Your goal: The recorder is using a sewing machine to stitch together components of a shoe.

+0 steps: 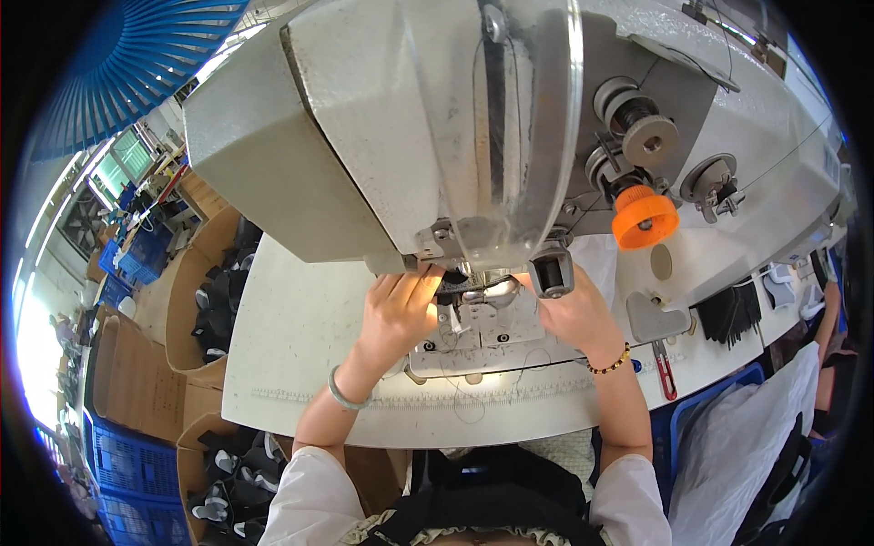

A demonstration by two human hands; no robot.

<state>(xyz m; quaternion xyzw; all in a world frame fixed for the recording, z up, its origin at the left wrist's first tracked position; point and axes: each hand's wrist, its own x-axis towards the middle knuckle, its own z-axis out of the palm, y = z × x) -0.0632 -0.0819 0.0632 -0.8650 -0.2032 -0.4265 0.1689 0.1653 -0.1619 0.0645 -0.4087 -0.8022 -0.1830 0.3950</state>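
A large grey industrial sewing machine (355,118) fills the upper middle. My left hand (397,314), with a pale bangle at its wrist, reaches in beside the needle area. Its fingers are bent together at the edge of a small black piece (452,284), and the machine head partly covers the fingertips. On the opposite side, my right hand (579,314) wears a beaded bracelet (610,362) and reaches up to the needle area. A dark metal part of the machine hides most of its fingers. Between both hands lies the metal sewing plate (492,332).
An orange tension knob (645,218) sticks out at right. On the white table (282,337) are a printed ruler scale, loose threads, red-handled snips (665,371) and black strips (728,315). Cardboard boxes (137,364) of black and grey pieces and blue crates (137,464) stand left. Another person's arm (827,318) shows far right.
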